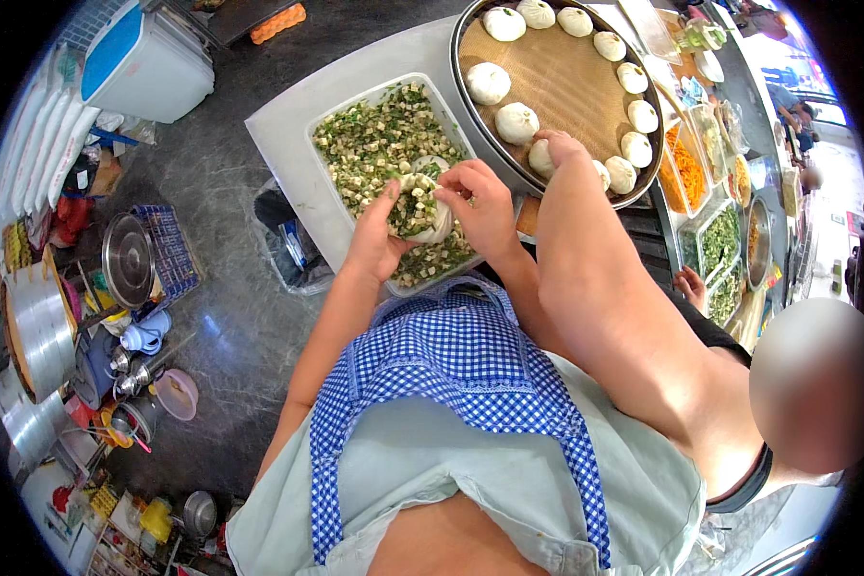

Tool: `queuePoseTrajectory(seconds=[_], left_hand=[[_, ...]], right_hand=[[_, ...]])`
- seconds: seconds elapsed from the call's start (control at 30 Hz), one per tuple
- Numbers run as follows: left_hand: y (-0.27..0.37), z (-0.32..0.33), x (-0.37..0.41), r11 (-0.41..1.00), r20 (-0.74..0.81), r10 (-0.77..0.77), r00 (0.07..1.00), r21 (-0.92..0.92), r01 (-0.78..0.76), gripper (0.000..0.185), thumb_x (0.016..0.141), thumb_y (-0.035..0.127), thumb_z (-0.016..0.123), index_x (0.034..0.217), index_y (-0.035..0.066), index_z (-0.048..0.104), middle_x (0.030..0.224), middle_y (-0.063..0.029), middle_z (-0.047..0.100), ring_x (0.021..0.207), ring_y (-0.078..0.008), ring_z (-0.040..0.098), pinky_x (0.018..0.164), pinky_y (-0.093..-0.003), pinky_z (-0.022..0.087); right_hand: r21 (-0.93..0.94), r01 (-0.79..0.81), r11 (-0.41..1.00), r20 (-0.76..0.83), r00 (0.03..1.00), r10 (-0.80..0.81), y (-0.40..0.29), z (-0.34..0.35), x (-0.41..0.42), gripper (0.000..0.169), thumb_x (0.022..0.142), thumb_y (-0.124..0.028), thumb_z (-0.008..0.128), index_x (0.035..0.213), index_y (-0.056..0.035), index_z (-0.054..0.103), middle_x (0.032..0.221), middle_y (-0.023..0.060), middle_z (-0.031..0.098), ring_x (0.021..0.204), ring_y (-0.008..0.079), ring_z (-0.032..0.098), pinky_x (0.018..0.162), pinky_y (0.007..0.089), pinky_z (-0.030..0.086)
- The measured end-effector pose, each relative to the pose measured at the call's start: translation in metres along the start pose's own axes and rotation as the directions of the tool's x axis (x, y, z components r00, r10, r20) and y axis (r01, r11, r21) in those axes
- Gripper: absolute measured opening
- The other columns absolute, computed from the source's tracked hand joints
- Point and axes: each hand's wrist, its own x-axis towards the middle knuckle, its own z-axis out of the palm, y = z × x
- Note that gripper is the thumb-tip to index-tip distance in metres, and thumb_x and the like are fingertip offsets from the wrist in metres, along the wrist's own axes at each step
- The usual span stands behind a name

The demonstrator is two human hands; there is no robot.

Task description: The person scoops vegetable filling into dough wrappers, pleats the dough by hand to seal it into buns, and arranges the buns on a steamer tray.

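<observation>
In my left hand [376, 234] lies a round dough wrapper [438, 225] heaped with diced tofu and chopped greens. The fingers of my right hand [477, 205] pinch the wrapper's edge from the other side. Both hands are above a rectangular plastic tub [315, 129] full of the same filling [381, 133]. A white piece, perhaps a bun or dough, sits partly hidden just behind the held wrapper. Beyond my right hand, a round steamer tray [468, 115] with a mesh liner holds several closed buns [517, 123] around its rim.
A co-worker's arm [597, 237] crosses close on my right, its hand [563, 147] at a bun on the tray. Tubs of shredded orange filling [685, 169] and chopped greens [720, 237] stand at the right. A bagged bin [291, 248] is beside the table's left edge.
</observation>
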Motion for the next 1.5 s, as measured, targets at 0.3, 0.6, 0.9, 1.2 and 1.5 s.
queuePoseTrajectory(seconds=[0.3,0.6,0.9,1.2,1.5], left_hand=[[0.003,0.006,-0.009,0.949,0.134,0.053,0.990,0.301,-0.091,0.036,0.091,0.016,0.060,0.124,0.007,0.051,0.110,-0.0045,0.059,0.099,-0.0155,0.059,0.076,-0.0336,0.053],[0.000,0.016,-0.011,0.906,0.195,0.106,0.975,0.386,-0.175,0.037,0.090,0.005,0.048,0.126,0.002,0.050,0.110,-0.0066,0.060,0.095,-0.0146,0.060,0.082,-0.0274,0.050],[0.020,0.022,-0.017,0.830,0.185,-0.069,0.980,0.556,-0.047,0.041,0.090,0.011,0.044,0.131,0.008,0.048,0.113,-0.0039,0.058,0.099,-0.0130,0.059,0.075,-0.0335,0.055],[0.031,0.016,-0.012,0.830,0.293,-0.100,0.951,0.552,-0.083,0.043,0.095,0.022,0.041,0.136,0.010,0.045,0.124,-0.0073,0.054,0.108,-0.0168,0.057,0.081,-0.0345,0.055],[0.022,-0.018,0.005,0.336,0.365,0.496,0.788,0.756,-0.561,0.033,0.091,0.005,0.047,0.123,0.008,0.057,0.122,-0.0148,0.057,0.102,-0.0297,0.061,0.086,-0.0442,0.050]], right_hand=[[0.190,-0.225,0.956,0.041,0.974,0.221,-0.009,-0.007,-0.005,0.019,0.079,-0.005,0.070,0.097,-0.0015,0.065,0.085,0.0075,0.065,0.075,0.0147,0.062,0.069,0.0268,0.050],[0.153,-0.189,0.970,-0.031,0.980,0.196,-0.021,-0.009,-0.013,0.017,0.080,-0.002,0.068,0.096,-0.0021,0.068,0.088,0.0094,0.066,0.078,0.0159,0.063,0.070,0.0296,0.050],[-0.017,0.109,0.994,-0.025,0.994,-0.110,-0.019,-0.015,-0.012,0.014,0.077,-0.001,0.069,0.090,-0.0018,0.067,0.086,0.0104,0.065,0.081,0.0238,0.064,0.071,0.0324,0.051],[0.021,0.061,0.998,0.095,0.994,-0.063,-0.010,-0.017,-0.009,0.014,0.085,0.000,0.059,0.098,-0.0032,0.055,0.094,0.0060,0.061,0.088,0.0166,0.060,0.077,0.0273,0.049],[0.706,-0.285,0.649,0.095,0.945,0.313,0.006,-0.013,-0.013,0.004,0.097,-0.009,0.048,0.100,-0.0065,0.047,0.090,-0.0010,0.054,0.077,0.0044,0.048,0.065,0.0208,0.042]])
